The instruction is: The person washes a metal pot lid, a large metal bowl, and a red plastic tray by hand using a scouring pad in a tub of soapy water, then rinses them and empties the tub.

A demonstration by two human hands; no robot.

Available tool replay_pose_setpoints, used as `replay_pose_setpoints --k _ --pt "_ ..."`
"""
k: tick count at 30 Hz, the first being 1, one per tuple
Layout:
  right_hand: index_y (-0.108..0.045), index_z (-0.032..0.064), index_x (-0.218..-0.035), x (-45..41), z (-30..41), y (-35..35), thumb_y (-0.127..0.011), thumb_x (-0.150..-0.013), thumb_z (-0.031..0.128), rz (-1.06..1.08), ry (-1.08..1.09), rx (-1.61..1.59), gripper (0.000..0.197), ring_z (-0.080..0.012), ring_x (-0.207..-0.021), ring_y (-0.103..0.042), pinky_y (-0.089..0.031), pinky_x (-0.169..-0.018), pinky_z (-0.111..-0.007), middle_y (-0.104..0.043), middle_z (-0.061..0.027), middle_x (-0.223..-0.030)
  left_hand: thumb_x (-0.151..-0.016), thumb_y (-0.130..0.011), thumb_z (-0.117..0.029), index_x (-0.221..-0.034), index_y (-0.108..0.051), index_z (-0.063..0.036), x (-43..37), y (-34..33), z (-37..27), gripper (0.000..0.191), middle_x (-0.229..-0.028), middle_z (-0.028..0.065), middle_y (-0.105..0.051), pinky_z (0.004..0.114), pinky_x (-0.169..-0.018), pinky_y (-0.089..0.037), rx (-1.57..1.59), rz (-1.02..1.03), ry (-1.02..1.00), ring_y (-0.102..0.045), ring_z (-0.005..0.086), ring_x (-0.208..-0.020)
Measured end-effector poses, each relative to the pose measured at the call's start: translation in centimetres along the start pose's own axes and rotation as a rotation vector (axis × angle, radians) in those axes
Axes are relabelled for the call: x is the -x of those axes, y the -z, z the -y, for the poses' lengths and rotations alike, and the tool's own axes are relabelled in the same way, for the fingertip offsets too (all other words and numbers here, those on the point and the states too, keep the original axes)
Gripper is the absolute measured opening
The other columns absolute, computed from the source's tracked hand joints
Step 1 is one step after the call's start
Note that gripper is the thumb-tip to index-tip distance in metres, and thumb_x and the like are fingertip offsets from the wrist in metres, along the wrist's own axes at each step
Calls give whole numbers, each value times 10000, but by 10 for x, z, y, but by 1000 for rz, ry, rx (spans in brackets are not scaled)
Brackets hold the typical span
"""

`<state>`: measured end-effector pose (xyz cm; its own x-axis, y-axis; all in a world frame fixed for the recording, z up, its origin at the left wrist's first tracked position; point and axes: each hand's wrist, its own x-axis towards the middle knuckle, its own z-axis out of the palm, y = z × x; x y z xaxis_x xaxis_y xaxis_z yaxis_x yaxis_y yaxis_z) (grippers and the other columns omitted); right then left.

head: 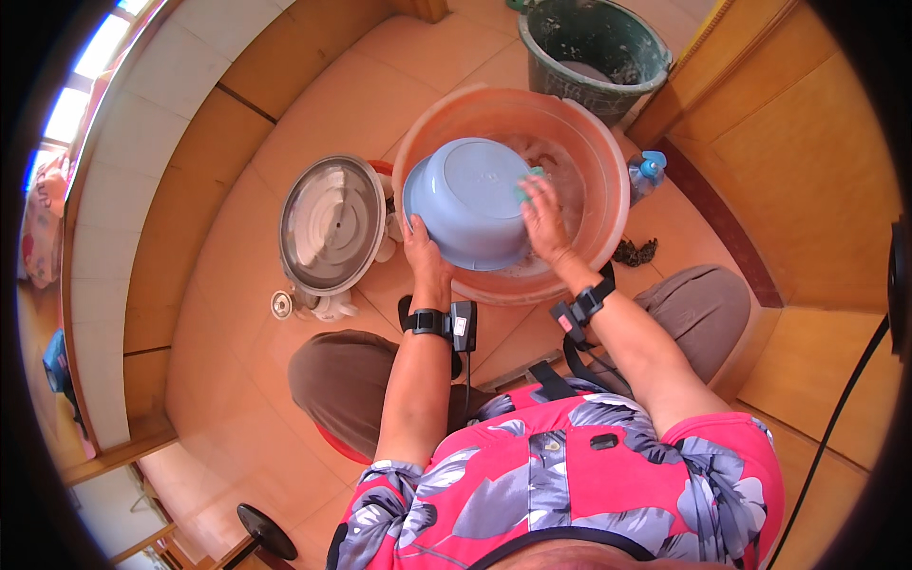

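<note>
A blue plastic basin (470, 192) is tilted with its underside towards me, above a large orange plastic tub (605, 235). My left hand (425, 253) grips the basin's rim at the near left. Against the basin's right side, my right hand (545, 219) presses a green scrubbing pad (529, 187), which is partly hidden under the fingers. Foamy water (563, 171) lies in the tub, and something brownish shows in it, too unclear to name.
Left of the tub are a round metal lid (335, 224) and a small lid with a knob (282, 305). A green bucket (598, 78) stands behind. To the right are a pump bottle (647, 174) and a dark scouring clump (634, 253). Wooden cabinets (798, 149) flank the tiled floor.
</note>
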<state>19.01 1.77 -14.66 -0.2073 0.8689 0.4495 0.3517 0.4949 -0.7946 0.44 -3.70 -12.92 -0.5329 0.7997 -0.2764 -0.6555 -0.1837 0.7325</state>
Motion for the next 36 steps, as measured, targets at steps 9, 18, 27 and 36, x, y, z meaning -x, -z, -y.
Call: replay_pose_setpoints --k 9,18,27,36 --pt "-466 168 -1204 -62 8 -6 -488 -839 172 346 -65 375 365 -283 -1187 -361 -269 -965 -486 -429 -77 -1260 -910 -438 -309 -1130 -477 -39 -5 10 17 350 -1067 90 -552 378 -862 -417 -159 1 56 -522 213 -961" --pt "-546 109 -955 -38 -55 45 -599 -800 390 -38 -1156 -768 325 -204 -825 -532 -453 -684 -363 -560 -59 -881 -825 -579 -379 -1164 -461 -42 7 -10 13 492 -1043 82 -567 361 -820 -442 160 2 133 -534 189 -920" --pt "-487 17 -1150 -26 -99 60 -522 -796 -4 -9 -1094 -812 356 -201 -764 -553 -508 -660 -263 -560 -91 -930 -753 -640 -420 -1180 -443 -65 14 -40 -4 589 -1164 108 -520 502 -880 -418 538 -79 234 -495 283 -1065" --pt "-503 -2 -1116 -30 -75 47 -480 -836 30 175 -1029 -595 283 -122 -533 -516 -400 -437 -181 -602 -60 -798 -756 -669 -341 -1174 -453 -104 12 -58 -4 526 -1088 94 -550 485 -838 -439 556 -88 176 -524 273 -989"
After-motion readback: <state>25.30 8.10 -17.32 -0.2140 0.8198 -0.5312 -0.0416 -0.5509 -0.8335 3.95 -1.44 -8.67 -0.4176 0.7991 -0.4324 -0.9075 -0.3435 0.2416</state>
